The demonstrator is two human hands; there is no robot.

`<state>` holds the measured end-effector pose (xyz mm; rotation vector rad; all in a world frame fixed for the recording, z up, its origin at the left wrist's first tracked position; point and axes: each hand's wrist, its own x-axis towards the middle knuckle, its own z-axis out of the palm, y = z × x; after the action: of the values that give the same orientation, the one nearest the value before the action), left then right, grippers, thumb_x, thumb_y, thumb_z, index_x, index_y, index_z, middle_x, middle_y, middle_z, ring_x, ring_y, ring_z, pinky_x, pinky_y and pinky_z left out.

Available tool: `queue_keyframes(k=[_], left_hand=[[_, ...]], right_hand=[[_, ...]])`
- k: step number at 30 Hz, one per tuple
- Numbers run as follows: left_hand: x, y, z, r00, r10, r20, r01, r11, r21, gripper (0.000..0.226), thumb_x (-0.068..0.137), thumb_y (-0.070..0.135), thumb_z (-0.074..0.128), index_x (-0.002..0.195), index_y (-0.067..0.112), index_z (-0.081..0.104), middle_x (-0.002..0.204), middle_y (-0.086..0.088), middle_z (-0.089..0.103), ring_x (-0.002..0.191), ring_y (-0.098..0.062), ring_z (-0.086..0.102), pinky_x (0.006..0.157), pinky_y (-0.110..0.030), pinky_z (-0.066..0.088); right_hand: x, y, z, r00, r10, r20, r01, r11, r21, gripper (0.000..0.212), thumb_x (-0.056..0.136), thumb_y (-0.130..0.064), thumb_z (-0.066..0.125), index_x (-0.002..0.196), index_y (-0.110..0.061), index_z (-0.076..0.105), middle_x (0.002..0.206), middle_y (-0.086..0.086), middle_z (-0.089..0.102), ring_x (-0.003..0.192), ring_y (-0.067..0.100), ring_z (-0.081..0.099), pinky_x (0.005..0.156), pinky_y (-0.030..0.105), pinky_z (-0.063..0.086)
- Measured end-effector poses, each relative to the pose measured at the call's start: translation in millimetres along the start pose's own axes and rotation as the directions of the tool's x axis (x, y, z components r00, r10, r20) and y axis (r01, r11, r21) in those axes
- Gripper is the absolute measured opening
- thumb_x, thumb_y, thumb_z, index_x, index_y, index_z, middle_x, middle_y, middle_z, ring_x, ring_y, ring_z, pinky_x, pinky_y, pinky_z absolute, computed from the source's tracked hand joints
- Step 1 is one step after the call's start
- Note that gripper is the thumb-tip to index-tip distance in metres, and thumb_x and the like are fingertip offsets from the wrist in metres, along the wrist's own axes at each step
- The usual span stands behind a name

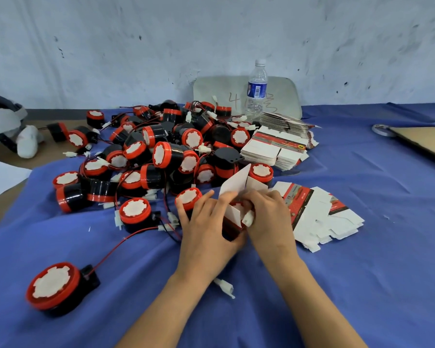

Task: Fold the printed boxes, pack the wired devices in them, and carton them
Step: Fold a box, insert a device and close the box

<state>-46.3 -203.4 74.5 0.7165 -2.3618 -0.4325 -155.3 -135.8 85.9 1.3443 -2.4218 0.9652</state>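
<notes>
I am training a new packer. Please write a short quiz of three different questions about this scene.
1. True or false: the water bottle is lying on its side.
2. What do the left hand and the right hand hold together?
A. a roll of tape
B. a partly folded printed box
C. the bottle
3. Fill in: the table is covered with a ____ cloth.

Key: 1 false, it stands upright; 2 B; 3 blue.

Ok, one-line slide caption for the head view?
Both hands, left and right, tuck a device into a box beside the pile on blue cloth.
</notes>
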Motion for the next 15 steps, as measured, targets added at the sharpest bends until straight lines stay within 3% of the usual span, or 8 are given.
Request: queue_keyframes(k=[3, 5, 9, 12, 13, 15], left_hand=[[-1, 2, -1, 0.999, -0.016, 0.033, 0.016, 1.0, 0.001, 0.064, 0.078, 0.044, 0.067, 0.133, 0.042, 0.036, 0.129, 0.007, 0.055, 0.14, -0.015, 0.028, 0.114, -0.043, -0.02], [-2, 4, -1, 1.0, -0.013, 0.026, 0.013, 1.0, -0.007, 0.069, 0.081, 0.033, 0.068, 0.137, 0.047, 0.029, 0.14, -0.001, 0.046, 0.144, -0.021, 0.025, 0.114, -0.048, -0.017], [-2, 11, -2, 0.998, -0.017, -0.06, 0.021, 0.998, 0.063, 0.075, 0.08, 0.003, 0.068, 0.142, 0.039, 0.043, 0.16, -0.009, 0.02, 0.144, -0.033, 0.022, 0.114, -0.062, 0.012], [-6, 15, 0, 0.983, 0.067, -0.174, -0.044, 0.99, 0.135, 0.059, 0.07, -0.007, 0.073, 0.121, 0.02, 0.067, 0.149, -0.002, 0.043, 0.115, -0.026, 0.045, 0.091, -0.041, 0.042], [-7, 16, 0, 0.982, 0.08, -0.169, -0.062, 0.992, 0.113, 0.052, 0.072, -0.007, 0.072, 0.118, 0.017, 0.068, 0.144, 0.001, 0.049, 0.106, -0.024, 0.05, 0.081, -0.037, 0.047], [-8, 19, 0, 0.997, 0.046, -0.07, -0.044, 0.999, 0.025, 0.048, 0.085, -0.002, 0.062, 0.128, 0.018, 0.062, 0.144, 0.011, 0.048, 0.108, -0.02, 0.06, 0.075, -0.037, 0.055]], right_hand=[[-1, -7, -1, 1.0, -0.005, -0.024, 0.005, 1.0, 0.001, 0.017, 0.089, -0.016, 0.06, 0.099, -0.009, 0.071, 0.105, 0.009, 0.069, 0.105, 0.027, 0.052, 0.087, 0.031, 0.039], [-3, -8, -2, 0.996, -0.02, -0.09, 0.016, 0.999, -0.035, 0.02, 0.089, -0.022, 0.056, 0.09, -0.009, 0.071, 0.092, 0.007, 0.072, 0.101, 0.029, 0.056, 0.091, 0.034, 0.032], [-4, -14, -9, 0.986, -0.057, -0.157, 0.04, 0.993, -0.113, 0.018, 0.085, -0.024, 0.058, 0.086, -0.01, 0.069, 0.077, 0.002, 0.071, 0.103, 0.029, 0.059, 0.091, 0.036, 0.027], [-3, -16, -12, 0.982, -0.063, -0.18, 0.034, 0.986, -0.163, 0.022, 0.079, -0.023, 0.053, 0.088, -0.01, 0.069, 0.079, 0.004, 0.072, 0.119, 0.028, 0.055, 0.101, 0.039, 0.019], [-3, -14, -13, 0.989, -0.046, -0.14, 0.021, 0.985, -0.174, 0.027, 0.081, -0.025, 0.049, 0.096, -0.012, 0.068, 0.084, 0.004, 0.072, 0.131, 0.024, 0.046, 0.108, 0.041, 0.012], [-3, -9, -13, 0.999, -0.015, -0.045, 0.005, 0.981, -0.195, 0.029, 0.088, -0.027, 0.044, 0.108, -0.018, 0.063, 0.094, 0.0, 0.072, 0.143, 0.014, 0.024, 0.114, 0.041, -0.005]])
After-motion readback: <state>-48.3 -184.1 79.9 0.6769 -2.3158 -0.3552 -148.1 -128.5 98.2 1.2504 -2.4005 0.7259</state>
